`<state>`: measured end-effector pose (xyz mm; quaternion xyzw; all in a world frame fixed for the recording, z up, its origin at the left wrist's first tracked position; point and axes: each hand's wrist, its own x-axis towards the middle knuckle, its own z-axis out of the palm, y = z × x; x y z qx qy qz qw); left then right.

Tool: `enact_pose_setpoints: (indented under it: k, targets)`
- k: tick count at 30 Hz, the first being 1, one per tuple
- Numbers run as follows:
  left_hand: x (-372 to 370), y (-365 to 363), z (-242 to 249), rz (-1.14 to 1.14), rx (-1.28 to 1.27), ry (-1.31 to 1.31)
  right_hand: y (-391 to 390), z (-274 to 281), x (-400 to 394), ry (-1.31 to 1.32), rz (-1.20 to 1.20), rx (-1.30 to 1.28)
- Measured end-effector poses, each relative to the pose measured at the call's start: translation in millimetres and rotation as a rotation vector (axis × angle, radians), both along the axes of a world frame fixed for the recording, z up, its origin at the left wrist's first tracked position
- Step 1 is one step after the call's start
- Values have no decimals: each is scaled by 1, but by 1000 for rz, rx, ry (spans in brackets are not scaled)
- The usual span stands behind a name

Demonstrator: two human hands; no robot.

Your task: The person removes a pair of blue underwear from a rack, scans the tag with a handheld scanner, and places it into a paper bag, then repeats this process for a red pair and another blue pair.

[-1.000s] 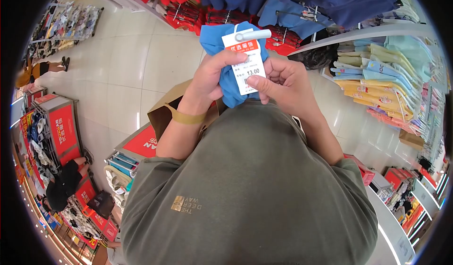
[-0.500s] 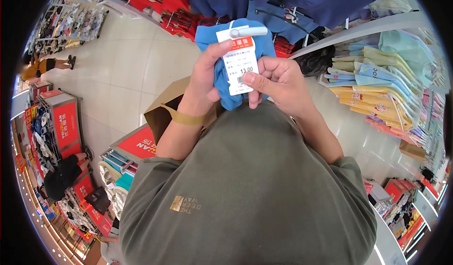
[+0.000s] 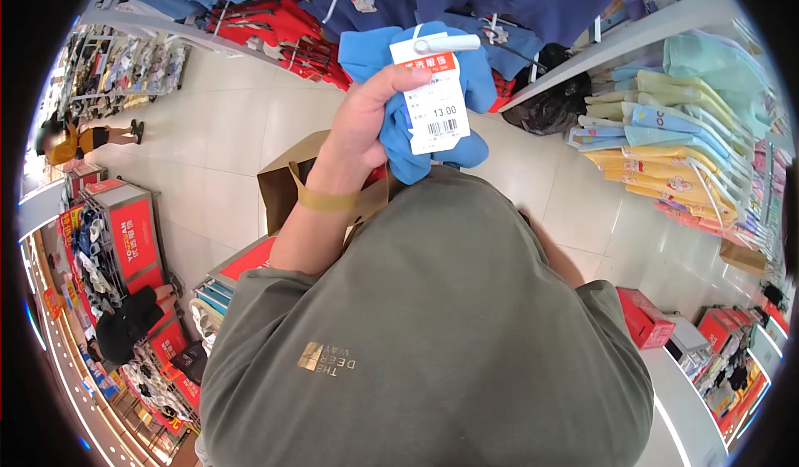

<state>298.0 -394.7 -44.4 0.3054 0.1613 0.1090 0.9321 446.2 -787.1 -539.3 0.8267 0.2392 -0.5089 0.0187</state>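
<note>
Blue cloth (image 3: 409, 162) bunches in the closed left hand (image 3: 363, 119), thumb on tag (image 3: 441, 101); right hand hidden, grip unclear.

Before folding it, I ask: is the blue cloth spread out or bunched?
Bunched: the blue cloth bulges in crumpled folds behind the price tag in the left hand.

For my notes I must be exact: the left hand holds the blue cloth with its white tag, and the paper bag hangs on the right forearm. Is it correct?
One side is wrong: in the head view, the paper bag hangs on the left forearm by its handle. The left hand does hold the blue cloth with its white tag.
</note>
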Motion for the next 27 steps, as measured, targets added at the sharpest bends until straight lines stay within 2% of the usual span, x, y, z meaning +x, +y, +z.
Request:
enact_pose_setpoints:
  k: [4,7,12,13,14,15,18,20,22,25,27]
  targets:
    - [-5,14,8,31,-2,40,-14,51,-48,453,-644,43]
    - [-8,26,8,19,-26,34,-11,72,-57,642,-1098,100]
    - [-11,39,8,20,-27,23,3,82,-26,705,-1588,202]
    - [-14,42,6,26,-17,31,-10,47,-4,775,-1743,183]
    - [-16,46,6,34,-8,41,8,66,7,636,-1785,202]
    - [-19,50,5,43,1,52,10,68,25,677,-1739,266]
    - [-30,61,1,95,13,66,33,97,70,518,-1758,438]
    - [-40,72,-3,108,-15,50,56,127,84,457,-1573,522]
    - [-44,81,-8,122,-35,32,94,177,84,322,-1423,585]
    - [-52,92,-11,142,-36,26,153,278,54,292,-1122,872]
    - [-57,100,-10,150,-9,47,181,338,25,251,-1002,1021]
